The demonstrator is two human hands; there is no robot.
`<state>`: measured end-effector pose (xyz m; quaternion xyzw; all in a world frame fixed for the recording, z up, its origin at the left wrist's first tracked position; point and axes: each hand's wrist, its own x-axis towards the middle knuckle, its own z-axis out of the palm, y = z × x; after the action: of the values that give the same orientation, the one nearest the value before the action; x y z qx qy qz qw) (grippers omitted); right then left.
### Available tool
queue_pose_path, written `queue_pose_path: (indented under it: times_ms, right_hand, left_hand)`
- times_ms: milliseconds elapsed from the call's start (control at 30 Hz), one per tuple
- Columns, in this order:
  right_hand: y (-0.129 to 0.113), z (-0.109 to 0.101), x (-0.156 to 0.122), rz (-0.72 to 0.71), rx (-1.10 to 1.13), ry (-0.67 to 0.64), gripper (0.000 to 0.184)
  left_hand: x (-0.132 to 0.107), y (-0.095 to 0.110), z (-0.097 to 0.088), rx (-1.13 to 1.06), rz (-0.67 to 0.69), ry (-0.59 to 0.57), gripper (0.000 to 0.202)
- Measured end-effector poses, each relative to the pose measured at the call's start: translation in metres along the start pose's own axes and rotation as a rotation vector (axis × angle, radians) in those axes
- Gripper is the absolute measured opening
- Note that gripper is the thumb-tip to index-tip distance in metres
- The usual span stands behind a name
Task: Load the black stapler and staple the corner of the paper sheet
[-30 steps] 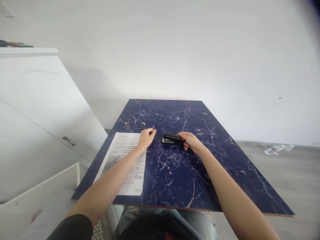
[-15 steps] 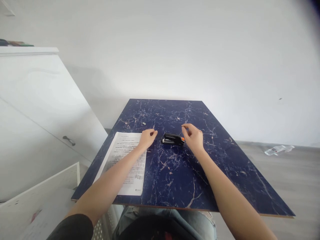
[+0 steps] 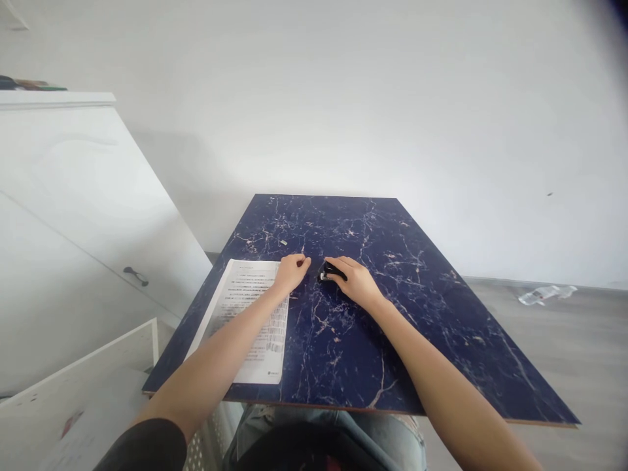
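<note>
A black stapler (image 3: pixel 326 271) lies on the dark blue marbled table (image 3: pixel 392 327), mostly covered by my right hand (image 3: pixel 354 282), whose fingers are wrapped over its top. My left hand (image 3: pixel 291 271) rests just left of it at the top right corner of a printed paper sheet (image 3: pixel 245 314), fingers curled in a loose fist; what they hold, if anything, is too small to make out. A tiny metal piece (image 3: pixel 282 243) lies on the table a little beyond the left hand.
A white cabinet (image 3: pixel 73 216) with a dark handle stands at the left, with a white panel (image 3: pixel 63 392) leaning below it. A crushed plastic bottle (image 3: pixel 544 293) lies on the grey floor at the right. A white wall is behind the table.
My right hand lifted off the stapler's right end, then came back down over its top and now covers most of it. My left hand stayed in place.
</note>
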<state>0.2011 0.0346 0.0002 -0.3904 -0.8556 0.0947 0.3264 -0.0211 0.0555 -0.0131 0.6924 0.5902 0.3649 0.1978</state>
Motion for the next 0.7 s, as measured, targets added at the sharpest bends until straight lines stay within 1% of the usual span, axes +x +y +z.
queue_pose_path:
  times_ms: [67, 167, 267, 333, 400, 500, 567, 633, 700]
  right_hand:
    - [-0.003, -0.007, -0.001, 0.009, 0.03, 0.042, 0.039]
    - [-0.009, -0.026, -0.004, 0.053, 0.055, 0.123, 0.04]
    - [-0.012, -0.049, -0.015, 0.067, -0.012, 0.144, 0.038]
    - [-0.012, -0.061, -0.032, 0.072, -0.083, 0.157, 0.037]
    - [-0.01, -0.07, -0.056, 0.101, -0.148, 0.187, 0.037]
    - [-0.004, -0.08, -0.095, 0.16, -0.228, 0.239, 0.036]
    - [0.001, -0.084, -0.116, 0.185, -0.266, 0.261, 0.035]
    - [0.005, -0.085, -0.13, 0.204, -0.282, 0.276, 0.035]
    - [0.007, -0.084, -0.137, 0.22, -0.28, 0.279, 0.036]
  left_hand:
    - [0.0, -0.001, 0.0, 0.004, 0.008, -0.003, 0.043]
    - [0.0, -0.002, -0.001, 0.004, 0.027, -0.001, 0.043]
    - [-0.001, -0.001, -0.002, 0.003, 0.014, -0.01, 0.044]
    - [-0.001, -0.001, -0.002, -0.004, 0.002, -0.013, 0.043]
    - [-0.001, 0.0, -0.002, -0.011, -0.008, -0.012, 0.043]
    - [-0.001, 0.0, -0.001, -0.008, -0.017, -0.017, 0.042]
    - [-0.001, 0.0, 0.0, -0.002, -0.013, -0.02, 0.042]
    - [-0.001, -0.001, 0.0, 0.007, -0.012, -0.022, 0.042]
    - [0.0, -0.001, 0.0, 0.016, -0.014, -0.023, 0.042]
